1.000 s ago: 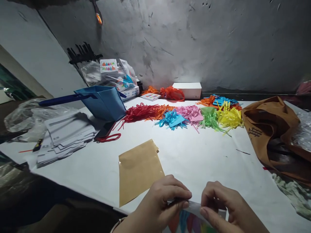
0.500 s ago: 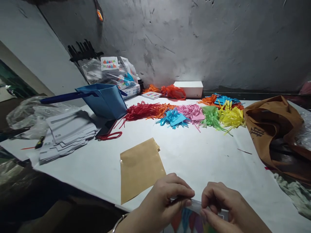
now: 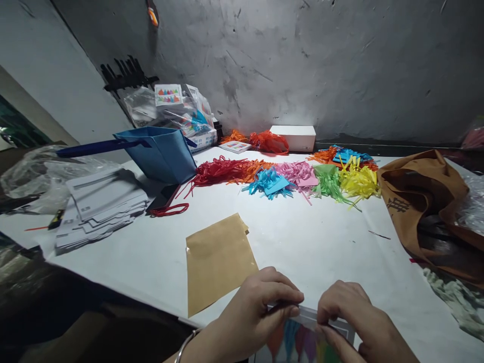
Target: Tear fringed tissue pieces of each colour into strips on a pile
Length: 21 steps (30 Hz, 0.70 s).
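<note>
Slightly farther right than half a second ago, the right hand [image 3: 353, 312] sits a little more apart from the left hand [image 3: 260, 305], so more of the clear packet [image 3: 300, 343] shows between them. The packet is at the bottom of the frame, right of centre, its lower part cut off by the edge. Through the plastic, pointed shapes in orange, blue, red, purple, yellow and green can be seen. The left hand's fingers are closed, thumb against forefinger, on the packet's top edge. The right hand's fingers are bent in and pinched with the thumb on the same edge, farther right; that grip is partly hidden, so it seems closed on the plastic rather than plainly so. A bracelet [image 3: 185, 345] circles the left wrist.

Just beyond the left hand, near the middle of the frame, a brown paper sheet [image 3: 219, 264] lies flat on the white desk [image 3: 302, 242]. Coloured paper tassels [image 3: 297, 172] run in a row across the centre, from red at the left to yellow at the right. At the left of the frame are a stack of white cards [image 3: 100, 199] and a blue basket [image 3: 161, 156], with a red cord [image 3: 170, 209] near them. At the right edge rests a brown cloth bag [image 3: 406, 184].
</note>
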{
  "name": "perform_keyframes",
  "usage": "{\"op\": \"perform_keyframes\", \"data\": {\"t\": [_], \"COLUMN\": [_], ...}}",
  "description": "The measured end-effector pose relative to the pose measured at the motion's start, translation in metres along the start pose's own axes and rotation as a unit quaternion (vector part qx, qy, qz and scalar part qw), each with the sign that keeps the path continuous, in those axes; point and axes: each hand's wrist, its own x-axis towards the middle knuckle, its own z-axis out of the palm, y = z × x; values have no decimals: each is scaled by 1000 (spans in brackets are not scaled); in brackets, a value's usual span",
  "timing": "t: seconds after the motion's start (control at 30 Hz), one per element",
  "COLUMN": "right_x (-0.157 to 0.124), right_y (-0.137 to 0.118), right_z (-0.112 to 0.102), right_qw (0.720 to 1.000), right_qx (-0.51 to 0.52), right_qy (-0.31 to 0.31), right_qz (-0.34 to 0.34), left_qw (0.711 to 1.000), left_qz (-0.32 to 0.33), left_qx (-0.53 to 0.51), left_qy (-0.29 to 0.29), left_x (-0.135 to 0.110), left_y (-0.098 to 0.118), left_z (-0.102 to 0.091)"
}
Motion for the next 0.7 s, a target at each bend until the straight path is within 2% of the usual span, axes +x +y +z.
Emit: {"op": "perform_keyframes", "data": {"t": [0.23,0.4,0.47,0.6,0.7], "right_x": [5,4,2,-6,-11], "right_y": [2,5,7,9,5], "right_z": [13,19,22,29,37], "right_qw": [998,999,997,977,962], "right_qx": [-49,-22,-21,-90,-160], "right_qy": [24,29,62,194,213], "right_qz": [9,31,31,-7,-64], "left_qw": [1000,999,999,999,1000], "left_qz": [6,21,21,14,-11], "left_qx": [3,18,23,27,29], "left_qy": [-5,-17,-21,-17,-6], "left_x": [-2,-4,-3,-3,-5], "left_y": [2,3,3,-2,-4], "left_z": [2,1,-1,-2,-1]}}
